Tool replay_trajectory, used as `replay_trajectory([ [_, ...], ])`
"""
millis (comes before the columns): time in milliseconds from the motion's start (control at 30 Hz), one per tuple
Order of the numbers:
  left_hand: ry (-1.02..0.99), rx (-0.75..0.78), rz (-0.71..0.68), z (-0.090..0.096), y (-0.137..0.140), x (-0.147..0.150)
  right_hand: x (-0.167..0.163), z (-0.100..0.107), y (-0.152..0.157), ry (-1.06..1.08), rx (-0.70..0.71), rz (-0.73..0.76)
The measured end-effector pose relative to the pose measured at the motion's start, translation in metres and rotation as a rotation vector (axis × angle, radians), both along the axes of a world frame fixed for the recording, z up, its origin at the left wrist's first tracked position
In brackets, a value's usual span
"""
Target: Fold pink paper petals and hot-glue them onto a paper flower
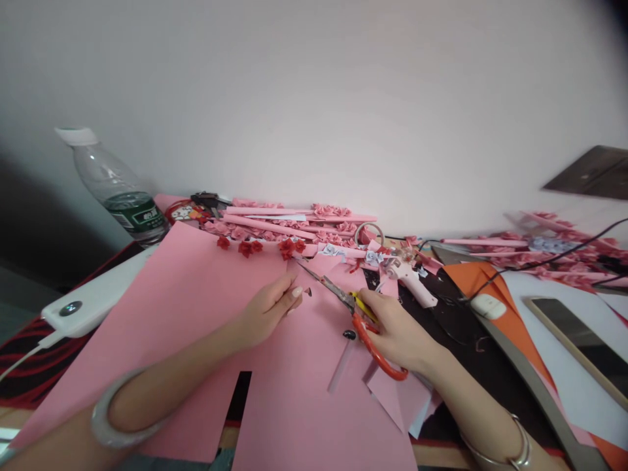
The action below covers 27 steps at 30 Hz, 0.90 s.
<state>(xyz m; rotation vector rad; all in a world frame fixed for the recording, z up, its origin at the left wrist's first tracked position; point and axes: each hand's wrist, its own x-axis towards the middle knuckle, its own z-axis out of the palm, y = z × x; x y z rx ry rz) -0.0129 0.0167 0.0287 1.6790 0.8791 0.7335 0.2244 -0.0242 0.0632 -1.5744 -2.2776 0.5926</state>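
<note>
The right hand (397,327) is clamped on a pair of scissors (346,301), fingers and thumb wrapped at the red and yellow handles, with the blades pointing up and leftward toward the other hand. The left hand (272,307) has thumb and fingers pinched together on a small dark red scrap (309,292), which pokes out just past the thumb tip, near the scissor blades. I cannot tell whether the blades touch it.

Beneath both hands lie large pink sheets (304,418) on the table (436,453). Just beyond the left hand's fingertips sits a row of red paper flowers (292,247), and farther beyond are pink paper flowers (245,232) heaped among rolled pink sticks. Pale blue flowers (373,255) lie ahead of the right hand, with a roll of tape (367,225) behind them. A white glue gun (412,282) rests just beyond and to the right of the right hand.

Farther right of that hand are orange paper (473,281), a small white case (488,306) and a phone (583,333). Well to the left of the left hand, a white power bank (98,297) lies in front of a tilted-looking water bottle (118,183).
</note>
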Motion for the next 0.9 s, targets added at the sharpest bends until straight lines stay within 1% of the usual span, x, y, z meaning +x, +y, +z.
replay_trajectory([
  [300, -0.011, 0.009, 0.000, -0.0015, 0.0001, -0.0012, -0.0010, 0.0008, -0.0021, 0.035, -0.006, 0.000],
  [567, 0.001, 0.020, -0.010, 0.0012, -0.0019, 0.0000, -0.0003, 0.0011, -0.0025, 0.027, -0.014, 0.006],
  [900, 0.010, 0.023, -0.013, -0.0012, -0.0019, -0.0005, -0.0007, -0.0007, -0.0029, 0.033, -0.022, 0.020],
])
